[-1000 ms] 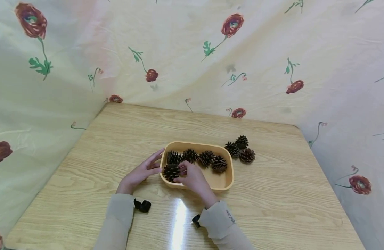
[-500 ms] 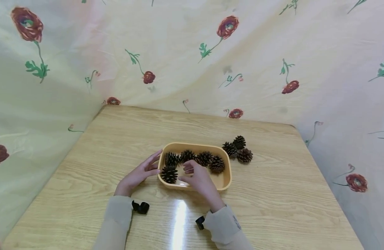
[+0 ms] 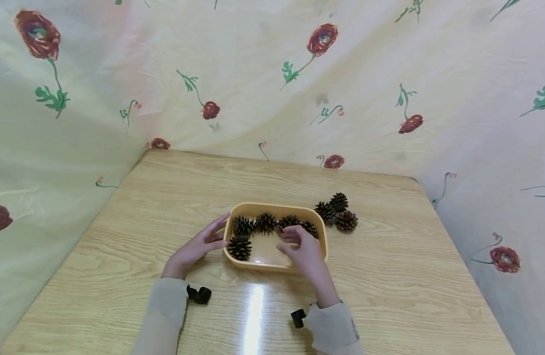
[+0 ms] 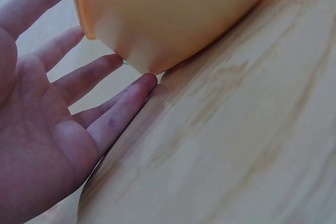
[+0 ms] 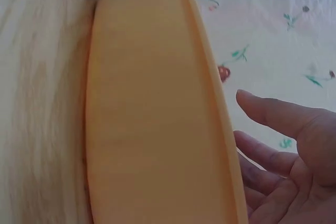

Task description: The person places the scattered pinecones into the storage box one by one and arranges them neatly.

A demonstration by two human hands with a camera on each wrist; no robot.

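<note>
A yellow-orange plastic box (image 3: 272, 267) stands on the table with several dark pine cones inside. One pine cone (image 3: 239, 248) sits in its front left corner; another pine cone (image 3: 266, 223) is among those along the back wall. My left hand (image 3: 200, 249) rests against the box's left end, fingers spread; in the left wrist view its fingertips (image 4: 149, 81) touch the outer wall low down. Over the right part of the box is my right hand (image 3: 304, 250), empty, its fingers relaxed and thumb apart. It partly hides the pine cones at the right end.
Outside the box, by its back right corner, lie three more pine cones (image 3: 345, 221) close together. The wooden table (image 3: 401, 276) reaches back to a flowered cloth (image 3: 236, 74) hanging behind and at the sides. A black wrist camera (image 3: 298, 318) sits at each cuff.
My right hand has let go of the pine cone in the front left corner and moved right across the box. The left hand stays at the box's left end.
</note>
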